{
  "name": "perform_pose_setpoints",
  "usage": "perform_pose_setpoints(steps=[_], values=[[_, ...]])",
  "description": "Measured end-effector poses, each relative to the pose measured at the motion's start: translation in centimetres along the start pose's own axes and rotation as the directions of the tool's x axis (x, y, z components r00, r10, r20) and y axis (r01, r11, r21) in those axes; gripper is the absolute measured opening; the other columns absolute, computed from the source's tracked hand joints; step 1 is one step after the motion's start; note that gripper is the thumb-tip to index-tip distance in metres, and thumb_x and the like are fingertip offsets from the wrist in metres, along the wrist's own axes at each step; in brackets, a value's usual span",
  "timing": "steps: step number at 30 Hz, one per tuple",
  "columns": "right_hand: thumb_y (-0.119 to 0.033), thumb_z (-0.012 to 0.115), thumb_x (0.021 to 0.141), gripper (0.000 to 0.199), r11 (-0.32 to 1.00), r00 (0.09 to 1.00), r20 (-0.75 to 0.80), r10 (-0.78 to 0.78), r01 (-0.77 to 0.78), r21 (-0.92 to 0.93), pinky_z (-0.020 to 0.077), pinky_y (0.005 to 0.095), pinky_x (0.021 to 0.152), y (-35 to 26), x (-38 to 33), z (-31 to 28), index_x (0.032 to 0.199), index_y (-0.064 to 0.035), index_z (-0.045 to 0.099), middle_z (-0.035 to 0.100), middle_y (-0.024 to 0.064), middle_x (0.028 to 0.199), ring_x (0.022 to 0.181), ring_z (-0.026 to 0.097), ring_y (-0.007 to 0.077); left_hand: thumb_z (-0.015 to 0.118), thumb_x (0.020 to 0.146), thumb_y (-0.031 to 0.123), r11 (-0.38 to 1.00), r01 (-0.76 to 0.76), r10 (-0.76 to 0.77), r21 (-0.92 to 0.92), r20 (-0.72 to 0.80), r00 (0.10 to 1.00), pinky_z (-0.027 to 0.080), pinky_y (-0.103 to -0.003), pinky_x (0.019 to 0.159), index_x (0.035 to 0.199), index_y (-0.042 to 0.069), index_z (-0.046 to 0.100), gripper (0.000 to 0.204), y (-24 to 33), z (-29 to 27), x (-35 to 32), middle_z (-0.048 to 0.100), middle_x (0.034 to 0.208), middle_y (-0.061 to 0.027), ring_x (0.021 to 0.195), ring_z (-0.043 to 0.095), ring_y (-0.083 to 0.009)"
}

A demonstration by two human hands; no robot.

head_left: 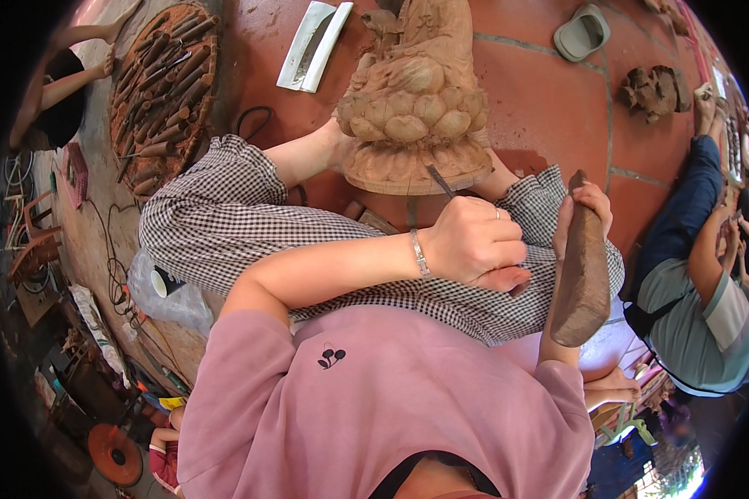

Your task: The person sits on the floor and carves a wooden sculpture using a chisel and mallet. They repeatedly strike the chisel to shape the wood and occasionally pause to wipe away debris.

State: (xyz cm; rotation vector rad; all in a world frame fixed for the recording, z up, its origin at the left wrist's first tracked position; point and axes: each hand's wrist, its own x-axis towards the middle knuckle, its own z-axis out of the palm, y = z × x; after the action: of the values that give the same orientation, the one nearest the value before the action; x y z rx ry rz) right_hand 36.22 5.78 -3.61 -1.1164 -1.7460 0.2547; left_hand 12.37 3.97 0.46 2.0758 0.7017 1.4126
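A carved wooden statue with a lotus-petal base lies in front of me between my bare feet; its upper part runs out of the top of the view. My left hand is wrapped around a carving chisel, whose dark blade touches the rim of the base. The butt of its handle shows below my fist. In my right hand, to the right of the chisel, is a thick wooden mallet, held up and apart from the chisel's end. Part of its grip is hidden by my fingers.
A round tray full of wooden-handled chisels lies at the left. A white open box, a grey-green sandal and a wood chunk rest on the red tiles. Other people sit at both sides. Cables trail at the left.
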Motion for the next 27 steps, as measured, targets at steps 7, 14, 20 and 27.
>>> perform_pose_setpoints(steps=[7,14,20,27], values=[[0.013,0.069,0.079,0.032,0.995,0.999,0.001,-0.044,0.044,-0.085,0.0546,0.0456,0.092,0.2,-0.5,-0.4,0.103,-0.0026,0.054,0.065,0.0152,0.095,0.092,0.066,0.0310,0.065,0.090,0.030,0.999,0.045,-0.045,-0.024,-0.009,0.999,0.039,-0.033,0.045,0.068,0.013,0.059,0.028,-0.4,-0.4,0.2,0.049,0.062,-0.0003,0.051,0.051,-0.0185],[0.015,0.067,0.080,0.038,0.952,0.993,0.040,-0.110,0.117,-0.284,0.0549,0.0477,0.092,-0.7,0.4,-0.5,0.106,-0.0063,0.050,0.064,0.0143,0.096,0.093,0.066,0.0291,0.064,0.090,0.031,0.998,0.012,-0.012,-0.064,0.001,1.000,0.038,-0.032,0.043,0.067,0.013,0.059,0.029,-0.6,-0.8,-0.2,0.048,0.061,0.0001,0.050,0.050,-0.0180],[0.013,0.069,0.082,0.038,0.964,0.987,0.031,-0.155,0.158,-0.212,0.0543,0.0494,0.094,-0.8,0.4,-0.3,0.107,-0.0068,0.048,0.064,0.0139,0.098,0.095,0.066,0.0295,0.062,0.092,0.033,0.996,-0.033,0.035,-0.080,0.026,0.999,0.037,-0.032,0.043,0.067,0.014,0.059,0.032,-0.7,-0.9,-0.7,0.046,0.061,0.0001,0.049,0.049,-0.0178],[0.011,0.072,0.080,0.039,0.984,0.988,-0.038,-0.148,0.143,-0.107,0.0550,0.0492,0.092,-1.6,0.1,0.0,0.108,-0.0077,0.050,0.064,0.0117,0.095,0.094,0.066,0.0301,0.060,0.093,0.032,0.990,-0.058,0.063,-0.127,0.033,0.997,0.035,-0.032,0.042,0.066,0.013,0.058,0.034,-1.0,-1.4,-1.0,0.044,0.060,-0.0005,0.048,0.048,-0.0179]])
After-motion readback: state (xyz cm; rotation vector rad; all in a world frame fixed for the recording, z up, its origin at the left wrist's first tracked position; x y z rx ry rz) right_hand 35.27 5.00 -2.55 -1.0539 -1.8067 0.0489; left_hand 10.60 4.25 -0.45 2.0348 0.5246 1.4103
